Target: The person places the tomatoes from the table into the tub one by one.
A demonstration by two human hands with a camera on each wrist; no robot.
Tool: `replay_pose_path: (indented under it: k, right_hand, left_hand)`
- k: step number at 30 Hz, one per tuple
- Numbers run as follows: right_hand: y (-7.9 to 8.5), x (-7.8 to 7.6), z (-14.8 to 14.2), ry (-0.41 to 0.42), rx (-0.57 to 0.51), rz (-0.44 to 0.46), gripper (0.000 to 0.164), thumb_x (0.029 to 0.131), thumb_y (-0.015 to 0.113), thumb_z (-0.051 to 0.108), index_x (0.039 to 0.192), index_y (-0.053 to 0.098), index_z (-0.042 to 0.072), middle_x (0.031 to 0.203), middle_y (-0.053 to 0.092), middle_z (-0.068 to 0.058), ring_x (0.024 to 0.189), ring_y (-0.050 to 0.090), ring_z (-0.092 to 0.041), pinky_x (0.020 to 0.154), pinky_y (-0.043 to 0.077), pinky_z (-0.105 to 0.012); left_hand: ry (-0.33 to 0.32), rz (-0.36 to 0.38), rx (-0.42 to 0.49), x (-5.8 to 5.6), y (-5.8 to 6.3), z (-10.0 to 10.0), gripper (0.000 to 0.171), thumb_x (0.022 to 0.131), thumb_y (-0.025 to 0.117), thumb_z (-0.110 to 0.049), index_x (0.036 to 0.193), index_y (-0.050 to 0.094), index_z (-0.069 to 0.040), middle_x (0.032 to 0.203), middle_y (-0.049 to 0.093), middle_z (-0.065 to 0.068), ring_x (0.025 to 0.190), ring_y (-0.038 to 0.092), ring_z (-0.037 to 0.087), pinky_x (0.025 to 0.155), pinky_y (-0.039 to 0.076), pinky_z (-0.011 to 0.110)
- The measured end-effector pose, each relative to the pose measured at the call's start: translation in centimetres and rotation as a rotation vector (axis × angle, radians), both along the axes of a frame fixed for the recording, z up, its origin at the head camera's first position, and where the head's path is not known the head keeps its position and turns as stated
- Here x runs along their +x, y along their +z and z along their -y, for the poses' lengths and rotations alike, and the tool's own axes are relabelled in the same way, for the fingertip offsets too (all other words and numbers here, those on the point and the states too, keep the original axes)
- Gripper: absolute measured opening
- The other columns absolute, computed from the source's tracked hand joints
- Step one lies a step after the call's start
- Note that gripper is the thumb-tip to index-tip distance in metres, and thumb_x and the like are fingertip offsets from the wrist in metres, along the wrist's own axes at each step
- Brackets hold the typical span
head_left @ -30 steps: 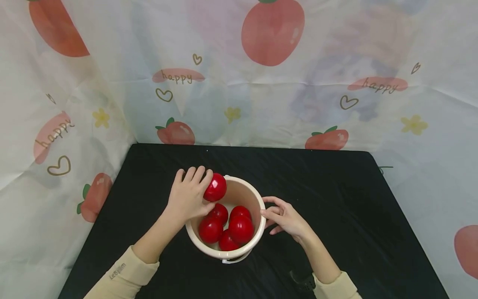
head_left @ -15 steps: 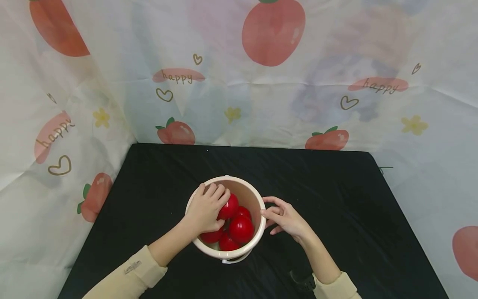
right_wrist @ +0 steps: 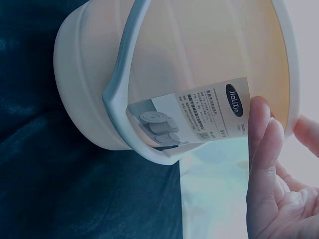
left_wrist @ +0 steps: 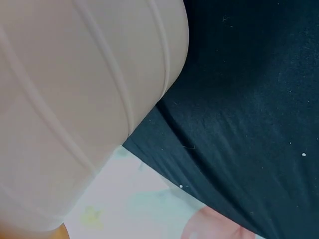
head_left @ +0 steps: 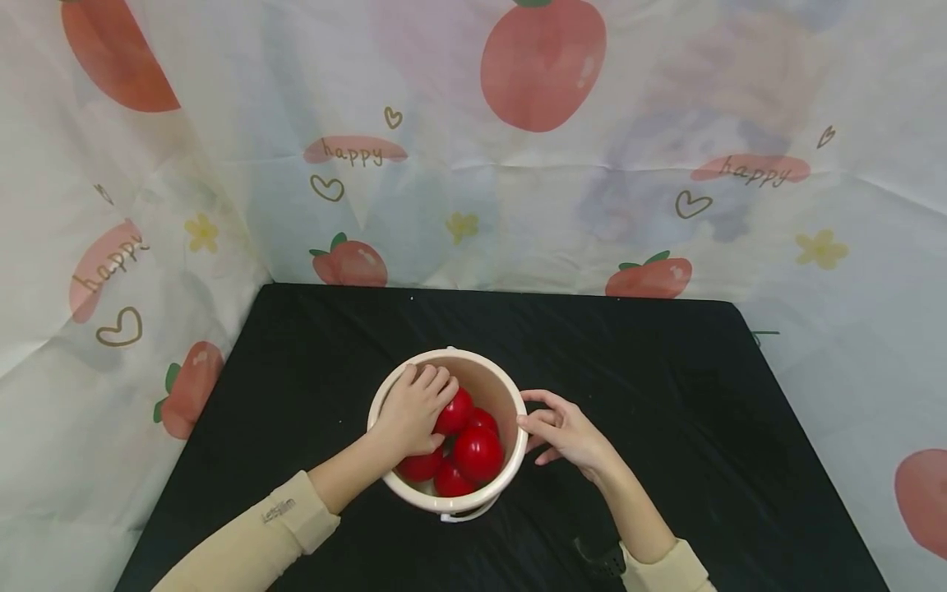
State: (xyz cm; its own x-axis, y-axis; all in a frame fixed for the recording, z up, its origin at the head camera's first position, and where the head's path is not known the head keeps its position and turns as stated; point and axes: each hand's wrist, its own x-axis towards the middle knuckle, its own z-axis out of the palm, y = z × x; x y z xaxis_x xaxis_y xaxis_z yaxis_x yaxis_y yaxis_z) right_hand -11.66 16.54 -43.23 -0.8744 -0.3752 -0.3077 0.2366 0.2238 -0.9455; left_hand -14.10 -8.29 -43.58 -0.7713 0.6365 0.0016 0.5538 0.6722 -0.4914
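Observation:
A cream plastic bucket [head_left: 498, 385] stands on the black-covered table, with several shiny red balls inside. My left hand [head_left: 409, 415] reaches in over the left side of the rim. Its fingers curl over one red ball [head_left: 455, 411] and its thumb lies low at the ball's near side. Another red ball [head_left: 477, 452] shows uncovered by the hand. My right hand [head_left: 565, 432] touches the bucket's right side with loosely bent fingers, fingertips at the rim. In the right wrist view, its fingers [right_wrist: 264, 164] lie against the outer wall beside a paper label [right_wrist: 199, 117]. The left wrist view shows only the bucket's outer wall [left_wrist: 75, 99].
The bucket's handle [right_wrist: 119, 94] hangs down along its outside. Behind the black table [head_left: 629, 353] and along its sides hangs a pale curtain [head_left: 518, 205] printed with fruit, hearts and flowers. A dark strap [head_left: 602, 561] shows by the right sleeve.
My left hand has carried a red ball from above the rim down and right into the bucket, among the others. My right hand and the bucket have stayed in place.

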Motion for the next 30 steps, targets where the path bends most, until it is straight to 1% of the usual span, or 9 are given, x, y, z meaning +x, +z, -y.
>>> replay_pose_path:
  k: [6,9,14,18,20,24,27,30]
  right_hand:
    - [0.1,0.0,0.0,-0.007,0.004,0.001,0.053,0.088,0.061,0.023,0.132,0.039,0.001,0.095,0.066,-0.017,0.076,0.065,-0.029,0.058,0.056,-0.034]
    - [0.1,0.0,0.0,-0.007,0.002,0.001,0.054,0.088,0.061,0.023,0.132,0.039,0.001,0.095,0.066,-0.018,0.076,0.066,-0.028,0.058,0.056,-0.034]
    - [0.1,0.1,0.0,-0.006,-0.002,0.002,0.054,0.088,0.061,0.023,0.132,0.039,0.001,0.095,0.065,-0.018,0.075,0.066,-0.025,0.058,0.056,-0.034]
    - [0.1,0.1,0.0,0.001,-0.005,-0.002,0.053,0.088,0.061,0.023,0.132,0.039,0.001,0.095,0.065,-0.019,0.075,0.066,-0.024,0.058,0.056,-0.033]
    - [0.1,0.1,0.0,0.003,-0.006,-0.004,0.053,0.088,0.061,0.023,0.132,0.039,0.001,0.095,0.065,-0.018,0.074,0.066,-0.024,0.058,0.056,-0.033]
    - [0.0,0.1,0.1,0.0,-0.003,-0.006,0.053,0.088,0.061,0.023,0.131,0.04,0.001,0.093,0.066,-0.016,0.074,0.066,-0.024,0.057,0.056,-0.033]
    - [0.1,0.1,0.1,0.0,0.019,-0.021,0.052,0.088,0.062,0.024,0.13,0.041,0.001,0.091,0.066,-0.013,0.075,0.066,-0.025,0.058,0.056,-0.034]
    - [0.3,0.2,0.1,0.008,0.069,-0.071,0.051,0.088,0.062,0.024,0.128,0.043,-0.001,0.089,0.066,-0.012,0.075,0.066,-0.027,0.058,0.056,-0.035]
  left_hand:
    - [0.039,0.02,-0.121,-0.1,-0.4,-0.5,0.083,0.071,0.05,-0.072,0.134,0.039,-0.019,0.129,0.042,0.004,0.113,0.037,0.022,0.094,0.032,0.039]
    - [0.058,0.037,-0.164,-0.1,-0.5,-0.6,0.082,0.073,0.046,-0.073,0.135,0.037,-0.02,0.131,0.04,0.003,0.115,0.035,0.021,0.096,0.03,0.039]
    - [0.071,0.05,-0.176,-0.1,-0.4,-0.7,0.083,0.073,0.046,-0.073,0.137,0.036,-0.021,0.133,0.039,0.002,0.116,0.034,0.022,0.096,0.029,0.038]
    - [0.073,0.054,-0.169,0.0,-0.4,-0.7,0.083,0.073,0.046,-0.072,0.137,0.036,-0.02,0.134,0.039,0.003,0.117,0.034,0.022,0.097,0.03,0.038]
    - [0.068,0.051,-0.156,0.1,-0.3,-0.7,0.083,0.073,0.048,-0.072,0.137,0.037,-0.02,0.135,0.039,0.004,0.117,0.034,0.022,0.097,0.031,0.038]
    - [0.048,0.041,-0.083,0.3,-0.1,-0.5,0.083,0.07,0.054,-0.069,0.136,0.039,-0.019,0.134,0.04,0.005,0.117,0.035,0.023,0.096,0.033,0.039]
    - [0.027,0.04,0.02,0.6,0.3,-0.1,0.083,0.069,0.059,-0.066,0.134,0.042,-0.018,0.131,0.041,0.007,0.116,0.036,0.024,0.095,0.035,0.039]
    - [0.017,0.05,0.142,0.9,1.2,0.4,0.08,0.067,0.064,-0.062,0.131,0.045,-0.016,0.128,0.043,0.007,0.113,0.038,0.024,0.094,0.037,0.039]
